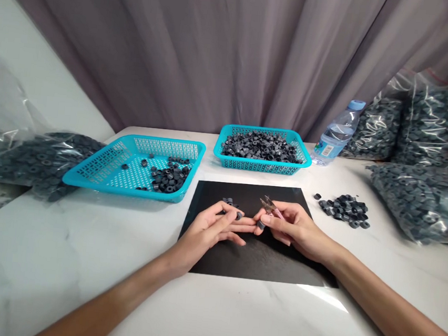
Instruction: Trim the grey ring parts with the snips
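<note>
At the far left of the frame, a clear plastic bag (42, 163) full of small dark pieces slumps on the white table (60, 258), with a pale wall (32, 60) behind it at the upper left. Just beside it, left of the middle, stands a blue basket (161, 196), its pieces gathered mostly toward the right end and a few scattered about its floor. Around the centre, the left hand (214, 224) is over a black mat (231, 261), thumb and forefinger pinched on a dark ring (239, 216), the other fingers stretched toward the right. A small cluster (228, 202) of pieces lies on the mat beyond that hand. A grey curtain (203, 55) fills the top of the frame, and before it a second basket (261, 166) sits heaped with pieces. Just right of centre, the right hand (288, 223) grips pink-handled cutters (270, 205) — tips apart, aimed to the upper left — and pinches a second ring (261, 224). The two hands are close together; whether their fingertips touch, I cannot tell. Farther right come a water bottle (333, 136) with a blue cap, a loose pile (347, 209) on the table and, along the right edge, more filled bags (427, 198).
</note>
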Demonstrator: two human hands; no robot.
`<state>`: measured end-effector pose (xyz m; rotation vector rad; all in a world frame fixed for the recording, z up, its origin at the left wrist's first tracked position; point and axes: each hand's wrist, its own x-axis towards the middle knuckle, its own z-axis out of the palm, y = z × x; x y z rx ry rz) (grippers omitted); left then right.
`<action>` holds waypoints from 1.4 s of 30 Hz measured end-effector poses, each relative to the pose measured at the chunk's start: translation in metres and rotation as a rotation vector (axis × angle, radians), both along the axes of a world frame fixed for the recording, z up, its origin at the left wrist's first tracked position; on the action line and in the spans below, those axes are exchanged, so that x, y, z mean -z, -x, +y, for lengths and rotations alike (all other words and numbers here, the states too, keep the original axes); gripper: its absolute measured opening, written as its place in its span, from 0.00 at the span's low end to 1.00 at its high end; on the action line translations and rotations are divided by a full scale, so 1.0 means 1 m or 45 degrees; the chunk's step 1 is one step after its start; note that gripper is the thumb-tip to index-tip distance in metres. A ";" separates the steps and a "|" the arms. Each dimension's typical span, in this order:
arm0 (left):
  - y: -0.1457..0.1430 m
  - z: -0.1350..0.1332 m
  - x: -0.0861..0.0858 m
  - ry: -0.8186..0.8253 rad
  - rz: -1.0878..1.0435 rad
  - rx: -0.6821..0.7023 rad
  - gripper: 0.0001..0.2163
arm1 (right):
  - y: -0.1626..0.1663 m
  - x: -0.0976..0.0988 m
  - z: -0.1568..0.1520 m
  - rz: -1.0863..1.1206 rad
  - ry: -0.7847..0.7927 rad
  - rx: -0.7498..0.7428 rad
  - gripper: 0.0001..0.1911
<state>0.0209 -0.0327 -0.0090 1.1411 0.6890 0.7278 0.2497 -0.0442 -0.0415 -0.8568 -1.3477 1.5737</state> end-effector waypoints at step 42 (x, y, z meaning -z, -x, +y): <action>0.003 -0.002 0.000 0.223 -0.122 0.059 0.08 | -0.003 0.000 0.000 -0.035 0.011 -0.013 0.15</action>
